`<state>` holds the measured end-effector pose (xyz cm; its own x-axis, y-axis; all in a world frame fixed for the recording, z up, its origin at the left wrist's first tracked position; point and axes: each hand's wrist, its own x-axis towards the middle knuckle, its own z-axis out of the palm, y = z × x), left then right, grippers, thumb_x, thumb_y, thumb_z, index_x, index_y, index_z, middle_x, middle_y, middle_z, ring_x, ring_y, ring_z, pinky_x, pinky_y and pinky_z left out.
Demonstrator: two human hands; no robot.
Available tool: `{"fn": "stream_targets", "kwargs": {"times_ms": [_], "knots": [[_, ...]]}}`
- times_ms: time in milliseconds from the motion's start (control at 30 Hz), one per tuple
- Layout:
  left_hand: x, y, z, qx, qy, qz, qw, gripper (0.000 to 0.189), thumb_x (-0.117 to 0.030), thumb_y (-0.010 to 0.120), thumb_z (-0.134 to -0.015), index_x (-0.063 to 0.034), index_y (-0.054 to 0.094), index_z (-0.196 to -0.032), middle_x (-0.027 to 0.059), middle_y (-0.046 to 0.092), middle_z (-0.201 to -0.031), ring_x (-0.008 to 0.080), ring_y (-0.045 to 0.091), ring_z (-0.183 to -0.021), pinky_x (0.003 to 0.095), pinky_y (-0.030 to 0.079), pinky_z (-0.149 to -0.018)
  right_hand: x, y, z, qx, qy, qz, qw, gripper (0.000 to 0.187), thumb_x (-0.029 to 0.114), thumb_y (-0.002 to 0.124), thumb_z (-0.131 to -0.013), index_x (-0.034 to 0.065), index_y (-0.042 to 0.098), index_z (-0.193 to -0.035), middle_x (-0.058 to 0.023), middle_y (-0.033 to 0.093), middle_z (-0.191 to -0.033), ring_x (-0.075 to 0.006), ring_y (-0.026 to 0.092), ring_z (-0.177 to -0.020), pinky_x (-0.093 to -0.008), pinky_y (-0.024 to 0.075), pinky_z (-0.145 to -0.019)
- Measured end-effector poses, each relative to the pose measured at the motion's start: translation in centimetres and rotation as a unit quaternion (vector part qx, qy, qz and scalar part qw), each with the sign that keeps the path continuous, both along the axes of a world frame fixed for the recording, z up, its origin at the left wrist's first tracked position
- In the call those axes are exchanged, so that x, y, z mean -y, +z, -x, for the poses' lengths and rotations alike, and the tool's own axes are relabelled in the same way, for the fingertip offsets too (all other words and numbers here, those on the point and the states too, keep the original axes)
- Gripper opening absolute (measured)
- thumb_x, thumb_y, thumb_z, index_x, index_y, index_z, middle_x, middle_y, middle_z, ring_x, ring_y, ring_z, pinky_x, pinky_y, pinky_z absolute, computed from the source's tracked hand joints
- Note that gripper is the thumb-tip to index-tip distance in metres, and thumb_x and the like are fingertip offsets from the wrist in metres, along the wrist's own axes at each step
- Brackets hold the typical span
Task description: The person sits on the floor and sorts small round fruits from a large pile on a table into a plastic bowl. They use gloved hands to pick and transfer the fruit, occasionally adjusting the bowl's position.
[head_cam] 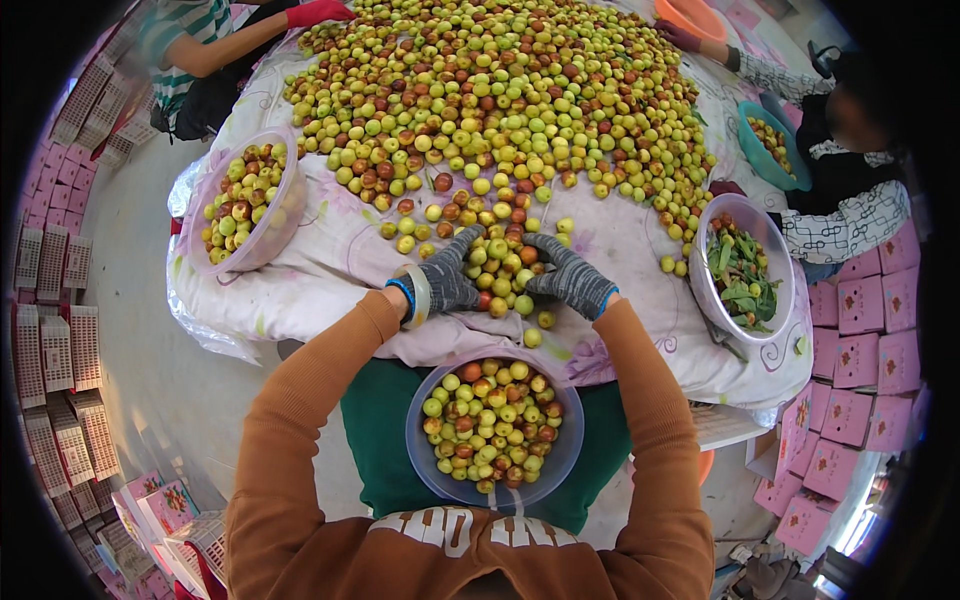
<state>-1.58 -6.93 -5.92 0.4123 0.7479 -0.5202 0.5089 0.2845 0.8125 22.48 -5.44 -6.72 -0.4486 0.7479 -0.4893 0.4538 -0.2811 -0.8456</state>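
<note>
My left hand (448,274), in a dark grey knit glove with a pale bangle at the wrist, curves around one side of a cluster of green and reddish-brown jujubes (499,259). On the other side my right hand (568,274), gloved alike, has its thumb and fingers spread against the same fruit. The cluster rests on a pale floral cloth (637,322) and joins the large jujube pile (487,112) beyond. Below my hands, a bluish translucent plastic basin (415,446) full of jujubes sits on my lap, against the cloth's edge.
A lilac basin (292,199) of jujubes stands left; a whitish basin (697,259) of leaves and fruit stands right. Other people's gloved hands (319,13) reach the pile's sides. A teal basin (801,169) is farther right. Pink boxes (859,367) and plastic crates (54,349) flank the table.
</note>
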Motion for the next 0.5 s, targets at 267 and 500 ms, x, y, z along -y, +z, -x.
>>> {"fn": "stream_targets", "kwargs": {"times_ms": [267, 500], "knots": [[-0.9, -0.9, -1.8, 0.130, -0.015, -0.095, 0.987, 0.095, 0.003, 0.074, -0.067, -0.0113, 0.024, -0.146, 0.0110, 0.038, -0.142, 0.0231, 0.039, -0.127, 0.0327, 0.039, -0.103, 0.5, 0.1, -1.0, -0.198, -0.075, 0.076, 0.974, 0.077, 0.001, 0.069, -0.077, 0.0089, 0.030, -0.143, -0.0097, 0.048, -0.131, -0.0201, 0.050, -0.115, -0.0322, 0.0498, -0.091], [-1.0, -0.1, -2.0, 0.237, -0.012, -0.093, 0.967, 0.102, -0.017, 0.086, -0.064, -0.0053, 0.024, -0.144, 0.0091, 0.040, -0.140, 0.0202, 0.042, -0.125, 0.0341, 0.039, -0.104, 1.4, 2.2, -1.6, -0.227, -0.095, 0.107, 0.963, 0.079, 0.002, 0.071, -0.075, 0.0074, 0.029, -0.143, -0.0096, 0.047, -0.133, -0.0200, 0.050, -0.116, -0.0330, 0.0497, -0.092]]}}
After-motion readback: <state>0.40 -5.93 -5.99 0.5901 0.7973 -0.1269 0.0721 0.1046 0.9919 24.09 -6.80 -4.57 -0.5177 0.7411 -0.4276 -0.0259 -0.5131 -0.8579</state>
